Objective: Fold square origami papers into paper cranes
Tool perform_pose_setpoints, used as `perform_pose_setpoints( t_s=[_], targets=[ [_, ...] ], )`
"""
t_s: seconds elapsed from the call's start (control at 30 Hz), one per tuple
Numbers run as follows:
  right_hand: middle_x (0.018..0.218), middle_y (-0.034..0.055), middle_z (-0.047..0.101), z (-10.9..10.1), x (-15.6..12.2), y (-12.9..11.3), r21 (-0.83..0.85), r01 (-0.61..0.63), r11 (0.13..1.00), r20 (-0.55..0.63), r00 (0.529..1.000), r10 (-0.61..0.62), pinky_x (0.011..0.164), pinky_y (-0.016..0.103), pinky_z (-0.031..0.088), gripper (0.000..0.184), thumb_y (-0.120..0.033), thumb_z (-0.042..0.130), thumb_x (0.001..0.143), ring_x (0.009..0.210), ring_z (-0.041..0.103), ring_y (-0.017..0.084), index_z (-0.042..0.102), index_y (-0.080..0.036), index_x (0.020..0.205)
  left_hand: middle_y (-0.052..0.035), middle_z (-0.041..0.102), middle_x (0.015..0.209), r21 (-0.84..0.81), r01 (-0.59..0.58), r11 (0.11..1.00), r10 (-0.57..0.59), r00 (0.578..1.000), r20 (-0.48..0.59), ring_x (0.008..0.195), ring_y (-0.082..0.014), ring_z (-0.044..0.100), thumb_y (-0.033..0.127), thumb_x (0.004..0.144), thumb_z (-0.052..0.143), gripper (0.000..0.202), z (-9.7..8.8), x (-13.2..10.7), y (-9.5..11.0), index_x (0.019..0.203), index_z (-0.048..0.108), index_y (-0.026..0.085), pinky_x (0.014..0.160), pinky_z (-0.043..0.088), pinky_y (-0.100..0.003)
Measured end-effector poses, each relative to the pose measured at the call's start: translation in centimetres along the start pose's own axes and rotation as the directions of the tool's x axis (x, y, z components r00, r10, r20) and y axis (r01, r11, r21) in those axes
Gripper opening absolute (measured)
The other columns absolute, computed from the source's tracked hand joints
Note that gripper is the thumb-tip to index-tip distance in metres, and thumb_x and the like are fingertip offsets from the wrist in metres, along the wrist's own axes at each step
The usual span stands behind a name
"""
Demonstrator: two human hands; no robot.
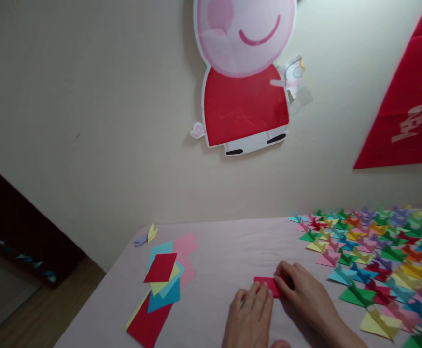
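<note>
A small folded red paper (267, 284) lies on the pale pink table (229, 251) near its front middle. My left hand (251, 314) rests flat on the table with its fingertips on the paper's near edge, fingers stretched out. My right hand (301, 287) comes in from the right and presses its curled fingers down on the paper's right end.
A loose stack of coloured paper squares (162, 282), red on top, lies at the left. Two small folded pieces (147, 236) sit at the table's far left corner. Rows of several folded paper cranes (377, 261) cover the right side. A cartoon pig cutout (245, 77) and a red banner (406, 106) hang on the wall.
</note>
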State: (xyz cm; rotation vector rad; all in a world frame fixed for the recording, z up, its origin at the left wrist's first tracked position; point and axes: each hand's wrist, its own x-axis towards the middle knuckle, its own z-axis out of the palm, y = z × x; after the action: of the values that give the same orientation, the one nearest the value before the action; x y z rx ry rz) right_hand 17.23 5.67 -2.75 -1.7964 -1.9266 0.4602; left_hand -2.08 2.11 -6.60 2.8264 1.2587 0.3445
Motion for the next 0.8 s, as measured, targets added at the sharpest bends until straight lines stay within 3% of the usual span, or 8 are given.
perform_pose_setpoints(
  t_s=[0.47,0.8],
  targets=[
    [0.076,0.0039,0.062,0.4,-0.3,0.4,0.010,0.036,0.999,-0.043,0.998,-0.036,0.067,0.031,0.040,0.020,-0.031,0.041,0.088,0.074,0.059,0.023,0.057,-0.024,0.079,-0.0094,0.030,0.155,-0.107,0.029,0.994,-0.018,0.994,0.105,0.140,-0.0302,0.036,0.056,0.096,0.043,0.069,-2.2,0.1,0.5,0.151,0.031,0.016,0.109,0.036,-0.048],
    [0.080,0.0059,0.063,0.9,-0.4,0.5,0.019,0.054,0.998,-0.063,0.997,-0.053,0.070,0.032,0.041,0.022,-0.025,0.040,0.089,0.076,0.060,0.023,0.062,-0.024,0.085,-0.0122,0.033,0.154,-0.154,0.064,0.986,-0.047,0.993,0.113,0.139,-0.0322,0.038,0.067,0.093,0.040,0.077,-2.4,0.2,0.8,0.149,0.035,0.016,0.109,0.035,-0.051]
  ],
)
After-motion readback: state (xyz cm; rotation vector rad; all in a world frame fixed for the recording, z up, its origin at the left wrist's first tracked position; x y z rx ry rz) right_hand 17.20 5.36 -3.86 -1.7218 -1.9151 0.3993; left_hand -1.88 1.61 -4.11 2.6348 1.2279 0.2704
